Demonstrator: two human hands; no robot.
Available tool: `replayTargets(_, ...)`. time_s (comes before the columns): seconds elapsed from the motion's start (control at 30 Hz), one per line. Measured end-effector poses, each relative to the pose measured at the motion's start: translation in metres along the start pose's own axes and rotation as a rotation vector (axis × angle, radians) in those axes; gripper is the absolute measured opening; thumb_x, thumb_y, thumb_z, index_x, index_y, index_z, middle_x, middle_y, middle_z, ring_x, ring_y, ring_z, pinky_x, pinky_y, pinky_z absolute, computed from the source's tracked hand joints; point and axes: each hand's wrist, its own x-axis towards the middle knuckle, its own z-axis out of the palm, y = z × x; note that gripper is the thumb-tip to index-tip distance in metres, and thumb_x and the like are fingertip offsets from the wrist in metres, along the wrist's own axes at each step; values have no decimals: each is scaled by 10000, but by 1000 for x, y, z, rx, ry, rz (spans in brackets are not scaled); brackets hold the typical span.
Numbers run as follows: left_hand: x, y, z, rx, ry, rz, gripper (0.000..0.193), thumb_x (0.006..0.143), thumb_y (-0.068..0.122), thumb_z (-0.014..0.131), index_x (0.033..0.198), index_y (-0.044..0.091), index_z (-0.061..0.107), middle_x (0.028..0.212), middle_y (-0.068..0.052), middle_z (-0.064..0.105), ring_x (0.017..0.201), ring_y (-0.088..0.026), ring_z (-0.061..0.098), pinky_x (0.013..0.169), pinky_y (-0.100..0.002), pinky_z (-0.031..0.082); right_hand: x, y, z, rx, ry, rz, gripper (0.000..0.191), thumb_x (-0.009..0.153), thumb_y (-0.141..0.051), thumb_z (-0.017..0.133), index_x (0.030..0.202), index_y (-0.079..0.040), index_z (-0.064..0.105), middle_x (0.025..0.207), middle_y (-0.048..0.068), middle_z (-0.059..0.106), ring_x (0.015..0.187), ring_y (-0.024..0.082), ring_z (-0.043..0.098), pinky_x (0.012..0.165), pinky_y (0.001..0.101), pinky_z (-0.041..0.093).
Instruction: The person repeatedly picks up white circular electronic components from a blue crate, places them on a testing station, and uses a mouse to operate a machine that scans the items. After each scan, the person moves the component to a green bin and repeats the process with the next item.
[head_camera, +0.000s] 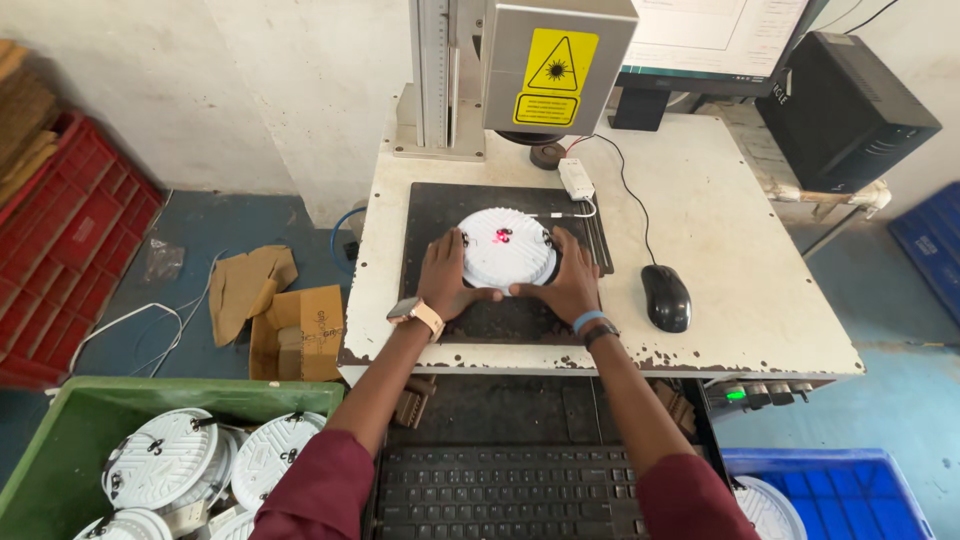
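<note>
A workshop: a laser marking machine (545, 65) on a chipped white bench (740, 250), plastic crates (60, 230) on concrete floor.

My view from head camera: both arms bare below dark maroon sleeves pushed up past elbows. My left hand (446, 277): watch with tan strap, pale square face on wrist. My right hand (568, 284): light blue band plus thin dark band (stacked side by side) on wrist. No gloves, no rings visible.
</note>
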Motion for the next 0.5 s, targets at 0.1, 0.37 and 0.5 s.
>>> replayTargets(0.1, 21, -18, 7, -131, 10, -3, 1347, 529, 685, 887, 1490, -110, 377, 1498, -283, 460, 1389, -453, 426, 1180, -490, 330, 14, 0, 11, -120, 22, 21, 1116, 545, -688, 915, 1403, -103, 507, 1383, 127, 585, 1377, 344, 453, 1153, 528, 287)
replayTargets(0.37, 27, -23, 8, -204, 18, -80, 1338, 522, 651, 936, 1514, -66, 394, 1545, -264, 446, 1463, -408, 394, 1243, -490, 267, 22, 34, 26, -105, 17, -86, 999, 696, -613, 863, 1492, -149, 478, 1449, 105, 576, 1378, 321, 442, 1109, 547, 271)
replayTargets(0.5, 23, -17, 3, -275, 26, -155, 1341, 458, 620, 927, 1515, -21, 408, 1562, -232, 446, 1468, -385, 399, 1215, -446, 340, 20, 36, 25, -111, -21, -113, 960, 761, -580, 837, 1525, -144, 452, 1467, 58, 577, 1376, 324, 416, 1104, 557, 251)
